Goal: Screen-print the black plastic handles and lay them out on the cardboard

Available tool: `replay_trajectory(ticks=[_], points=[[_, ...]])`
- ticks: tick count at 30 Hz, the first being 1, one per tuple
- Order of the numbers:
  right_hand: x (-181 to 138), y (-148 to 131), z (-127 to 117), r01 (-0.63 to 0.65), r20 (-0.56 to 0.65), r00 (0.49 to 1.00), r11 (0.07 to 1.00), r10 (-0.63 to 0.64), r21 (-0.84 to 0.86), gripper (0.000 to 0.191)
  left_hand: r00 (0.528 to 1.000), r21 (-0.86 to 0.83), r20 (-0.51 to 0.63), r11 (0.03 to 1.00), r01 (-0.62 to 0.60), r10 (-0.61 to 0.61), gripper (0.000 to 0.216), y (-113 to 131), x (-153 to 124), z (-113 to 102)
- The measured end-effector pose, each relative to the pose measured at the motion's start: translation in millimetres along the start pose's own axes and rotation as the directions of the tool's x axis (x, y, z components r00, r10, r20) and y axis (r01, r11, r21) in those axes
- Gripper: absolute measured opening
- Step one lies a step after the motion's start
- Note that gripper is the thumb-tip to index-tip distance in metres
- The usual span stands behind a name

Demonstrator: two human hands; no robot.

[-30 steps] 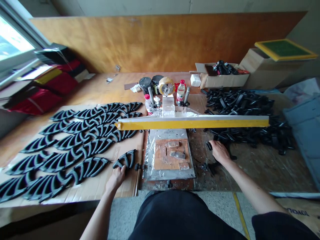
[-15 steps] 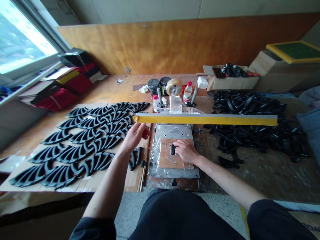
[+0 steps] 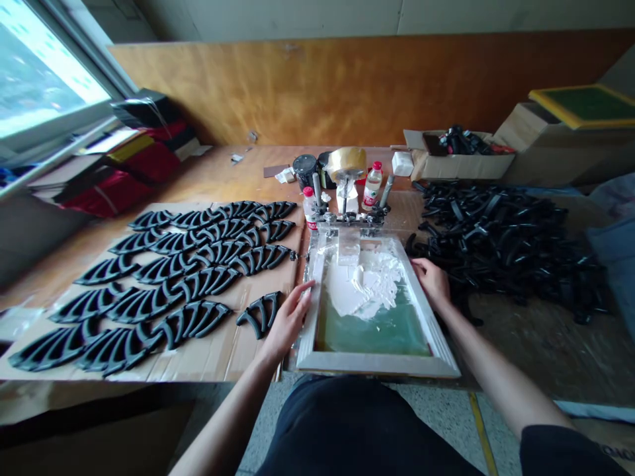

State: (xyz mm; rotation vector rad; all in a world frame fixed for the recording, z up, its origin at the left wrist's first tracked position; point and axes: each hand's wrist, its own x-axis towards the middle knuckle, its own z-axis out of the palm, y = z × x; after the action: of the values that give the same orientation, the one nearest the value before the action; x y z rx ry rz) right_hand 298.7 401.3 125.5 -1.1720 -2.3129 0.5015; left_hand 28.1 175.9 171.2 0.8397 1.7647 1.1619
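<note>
A screen-printing frame (image 3: 378, 363) lies flat in front of me, its green mesh smeared with white ink (image 3: 366, 285). My left hand (image 3: 289, 320) rests on the frame's left rail, fingers extended along it. My right hand (image 3: 433, 281) presses on the right rail, fingers spread over its edge. Neither hand holds a loose object. One black fan-shaped plastic part (image 3: 260, 312) lies just left of my left hand on cardboard.
Rows of black fan-shaped parts (image 3: 163, 277) cover the cardboard at left. A heap of black parts (image 3: 501, 231) lies at right. Bottles (image 3: 372, 184), jars and a tape roll (image 3: 346, 162) stand behind the frame's hinge. Cardboard boxes (image 3: 456, 162) sit at back right.
The screen frame has swung down from raised to flat over the jig. My right hand left the part on the jig; both hands now rest on the frame's side rails.
</note>
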Motion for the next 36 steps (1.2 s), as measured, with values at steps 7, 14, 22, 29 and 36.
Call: replay_trajectory(ticks=[7, 14, 22, 29, 36], points=[[61.1, -93.5, 38.0, 0.422, 0.152, 0.903, 0.896, -0.402, -0.135, 0.04, 0.997, 0.314, -0.001, 0.947, 0.072, -0.075, 0.059, -64.9, 20.4, 21.9], [18.1, -103.4, 48.3, 0.638, 0.446, 0.734, 0.746, -0.512, -0.192, 0.011, 0.997, 0.43, -0.015, 0.9, 0.069, -0.069, 0.055, -73.3, 23.4, 20.4], [0.1, -96.0, 16.4, 0.787, 0.547, 0.481, 0.612, -0.685, 0.076, 0.011, 0.997, 0.392, -0.014, 0.917, 0.074, -0.074, 0.056, -79.6, 23.8, 20.0], [-18.7, -94.3, 34.3, 0.735, 0.381, 0.637, 0.677, -0.67, -0.041, 0.017, 0.996, 0.313, -0.034, 0.946, 0.086, -0.079, 0.057, -74.1, 20.1, 18.6], [17.5, -104.9, 29.2, 0.622, 0.354, 0.727, 0.783, -0.588, 0.023, 0.016, 0.996, 0.251, -0.013, 0.964, 0.085, -0.084, 0.058, -66.8, 18.6, 15.2]])
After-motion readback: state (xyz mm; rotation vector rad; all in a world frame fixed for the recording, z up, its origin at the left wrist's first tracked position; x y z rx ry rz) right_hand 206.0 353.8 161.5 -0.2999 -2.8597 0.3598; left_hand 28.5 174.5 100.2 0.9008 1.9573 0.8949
